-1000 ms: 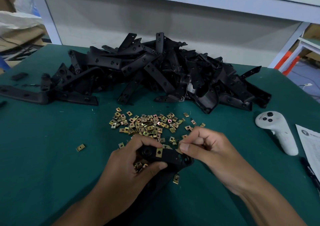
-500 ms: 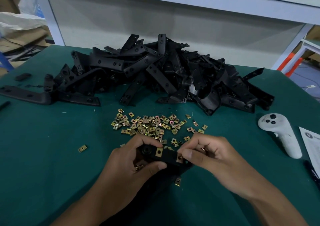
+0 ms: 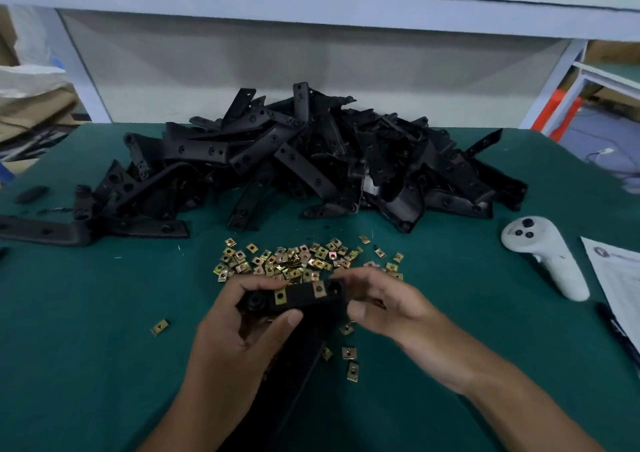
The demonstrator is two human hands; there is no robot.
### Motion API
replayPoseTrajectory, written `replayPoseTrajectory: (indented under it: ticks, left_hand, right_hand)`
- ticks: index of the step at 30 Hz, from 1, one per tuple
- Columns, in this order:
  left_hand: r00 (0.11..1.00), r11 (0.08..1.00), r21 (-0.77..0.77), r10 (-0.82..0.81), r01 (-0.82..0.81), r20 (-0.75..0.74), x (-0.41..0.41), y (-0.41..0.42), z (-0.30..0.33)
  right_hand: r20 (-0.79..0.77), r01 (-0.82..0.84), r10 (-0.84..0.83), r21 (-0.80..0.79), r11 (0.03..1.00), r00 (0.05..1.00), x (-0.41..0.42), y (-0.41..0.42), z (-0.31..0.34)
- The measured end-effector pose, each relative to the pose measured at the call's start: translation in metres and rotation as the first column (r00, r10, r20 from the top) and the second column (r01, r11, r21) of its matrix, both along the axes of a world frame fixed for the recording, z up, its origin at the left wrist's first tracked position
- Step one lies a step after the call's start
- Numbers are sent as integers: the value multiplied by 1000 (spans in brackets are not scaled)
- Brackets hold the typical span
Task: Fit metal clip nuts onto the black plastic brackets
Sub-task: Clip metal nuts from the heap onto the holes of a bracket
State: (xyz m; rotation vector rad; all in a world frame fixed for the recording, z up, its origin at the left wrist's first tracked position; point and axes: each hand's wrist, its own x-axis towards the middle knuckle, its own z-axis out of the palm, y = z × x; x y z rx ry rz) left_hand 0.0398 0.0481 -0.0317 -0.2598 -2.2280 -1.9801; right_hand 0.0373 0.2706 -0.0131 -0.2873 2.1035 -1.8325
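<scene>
Gripping the bracket from its ends: left hand and right hand.

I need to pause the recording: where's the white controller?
In the head view the white controller lies on the green table at the right, between the bracket pile and the paper sheet.

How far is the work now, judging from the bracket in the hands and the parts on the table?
Done: the held bracket carries two clip nuts. In hand: the left hand grips that bracket while the right hand holds its far end. Left: a large pile of brackets lies behind, and many loose clip nuts lie on the green table. Most work seems to remain.
</scene>
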Motion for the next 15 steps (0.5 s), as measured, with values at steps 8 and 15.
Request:
replayPoseTrajectory:
  ticks: [8,15]
  left_hand:
    - [1000,999,-44,0,-1,-27,5,4,-3]
    - [984,999,17,31,-29,-174,11,20,18]
  right_hand:
    - [-162,74,-69,28,997,984,0,-8,-6]
    - [-233,198,-185,30,980,955,18,3,17]
